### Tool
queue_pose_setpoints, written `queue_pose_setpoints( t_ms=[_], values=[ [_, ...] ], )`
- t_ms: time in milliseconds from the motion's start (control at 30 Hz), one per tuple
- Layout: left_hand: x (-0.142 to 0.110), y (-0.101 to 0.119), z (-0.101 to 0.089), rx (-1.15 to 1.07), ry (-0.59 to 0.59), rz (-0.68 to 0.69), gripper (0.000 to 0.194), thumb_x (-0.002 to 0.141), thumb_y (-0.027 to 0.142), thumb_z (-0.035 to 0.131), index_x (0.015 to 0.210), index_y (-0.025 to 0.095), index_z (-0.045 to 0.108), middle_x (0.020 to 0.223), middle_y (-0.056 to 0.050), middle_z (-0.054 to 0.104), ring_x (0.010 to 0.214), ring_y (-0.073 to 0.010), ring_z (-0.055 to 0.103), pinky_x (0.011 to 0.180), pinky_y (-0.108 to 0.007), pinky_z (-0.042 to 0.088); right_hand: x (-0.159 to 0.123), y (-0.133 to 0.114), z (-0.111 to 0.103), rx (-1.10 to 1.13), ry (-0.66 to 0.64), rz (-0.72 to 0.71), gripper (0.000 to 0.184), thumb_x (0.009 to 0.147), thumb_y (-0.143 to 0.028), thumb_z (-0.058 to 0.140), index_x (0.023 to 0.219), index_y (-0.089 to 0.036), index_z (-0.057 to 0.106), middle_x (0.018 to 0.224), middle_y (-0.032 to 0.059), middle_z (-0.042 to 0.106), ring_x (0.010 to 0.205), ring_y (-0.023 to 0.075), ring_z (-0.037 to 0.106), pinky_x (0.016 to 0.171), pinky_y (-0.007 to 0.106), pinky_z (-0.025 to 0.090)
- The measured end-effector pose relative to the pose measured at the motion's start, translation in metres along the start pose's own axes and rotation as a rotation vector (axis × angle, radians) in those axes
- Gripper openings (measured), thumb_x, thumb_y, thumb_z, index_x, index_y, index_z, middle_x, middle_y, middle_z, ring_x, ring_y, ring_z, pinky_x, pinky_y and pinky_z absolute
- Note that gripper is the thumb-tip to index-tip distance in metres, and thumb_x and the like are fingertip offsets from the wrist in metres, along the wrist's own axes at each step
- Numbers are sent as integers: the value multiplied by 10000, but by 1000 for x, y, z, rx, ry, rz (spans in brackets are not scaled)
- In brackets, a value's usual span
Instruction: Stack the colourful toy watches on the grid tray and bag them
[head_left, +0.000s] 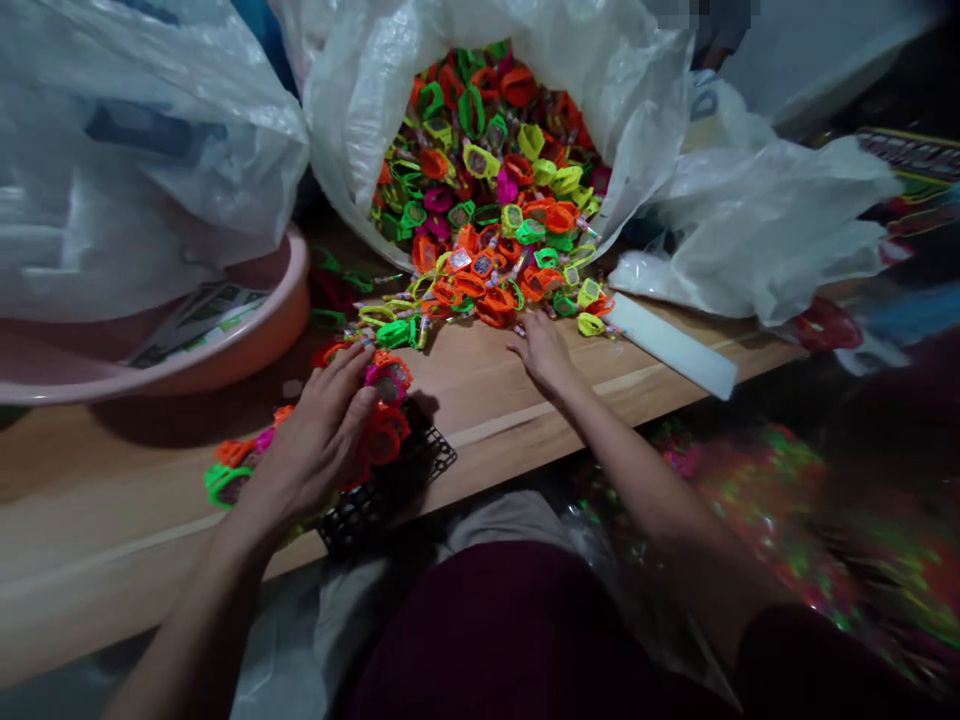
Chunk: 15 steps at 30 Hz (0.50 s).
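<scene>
A heap of neon plastic toy watches [480, 170] in orange, green, yellow and pink spills from a white plastic sack [480, 90] onto a wooden table [480, 390]. My right hand [544, 352] rests flat on the table, fingertips at the heap's near edge, holding nothing. My left hand [319, 440] lies spread over a row of orange and pink watches [386, 420] on a black plastic mesh rack [390, 500]. The hand hides much of that row. Further green and orange watches [229, 482] stick out to its left.
A pink plastic basin [281, 320] sits at the table's left, under a large translucent plastic bag [127, 150]. A white strip [671, 345] lies to the right of the heap, beside crumpled plastic sheeting [765, 225]. Colourful packaged goods [757, 520] lie below the table's right edge.
</scene>
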<state>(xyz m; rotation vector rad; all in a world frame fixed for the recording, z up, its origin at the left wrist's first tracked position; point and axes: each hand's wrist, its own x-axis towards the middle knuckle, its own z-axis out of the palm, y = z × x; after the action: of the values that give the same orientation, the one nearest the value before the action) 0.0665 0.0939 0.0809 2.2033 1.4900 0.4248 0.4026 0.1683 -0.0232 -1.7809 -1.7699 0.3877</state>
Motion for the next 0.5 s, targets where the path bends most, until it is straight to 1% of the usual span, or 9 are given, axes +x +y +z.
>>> queue_pose_setpoints(
  t_ms=[67,133,200,300,400,433,500],
  values=[
    [0,0,0,12,0,6,741,1070,613,236,1645,172,391,1774,-113,342,1661,-277,277,1378,-525,185,-1,5,2,-30,-60,11,182,956,-141,668,1125,-125,731,1092,145,669,1061,287,594,1005,438,485],
    [0,-1,3,36,-2,15,733,1069,605,252,1641,169,395,1780,-117,326,1662,-284,272,1381,-540,159,-9,1,7,13,-95,-40,147,973,-158,635,1069,-140,745,1046,121,660,1035,268,600,973,409,492],
    [1,-2,5,56,1,21,728,1068,603,256,1628,165,414,1775,-120,338,1658,-288,281,1382,-547,155,-20,-7,12,114,-85,-110,155,970,-164,613,1042,-152,750,1033,102,645,1029,249,605,952,379,496],
    [2,-3,8,78,-4,22,743,1063,611,238,1608,149,441,1752,-130,382,1649,-293,301,1383,-563,138,-36,-20,16,341,-64,-189,182,958,-184,594,1063,-164,743,1031,76,648,981,214,621,918,347,504],
    [3,-5,9,90,-14,18,762,1058,618,224,1610,139,442,1736,-133,413,1645,-295,312,1386,-571,122,-47,-27,18,519,-87,-171,199,962,-255,605,1100,-189,733,983,41,674,916,191,628,881,330,503],
    [3,-6,9,96,-14,19,762,1057,618,224,1611,142,442,1734,-131,416,1644,-295,316,1386,-569,126,-49,-27,18,545,-102,-151,210,965,-278,608,1113,-196,732,962,32,680,897,187,627,868,326,503],
    [3,-11,10,108,-5,31,755,1055,614,222,1601,150,461,1725,-132,432,1633,-296,344,1385,-571,145,-47,-20,13,527,-112,-119,232,966,-314,616,1130,-203,737,946,29,692,887,187,628,862,327,507]
  ],
)
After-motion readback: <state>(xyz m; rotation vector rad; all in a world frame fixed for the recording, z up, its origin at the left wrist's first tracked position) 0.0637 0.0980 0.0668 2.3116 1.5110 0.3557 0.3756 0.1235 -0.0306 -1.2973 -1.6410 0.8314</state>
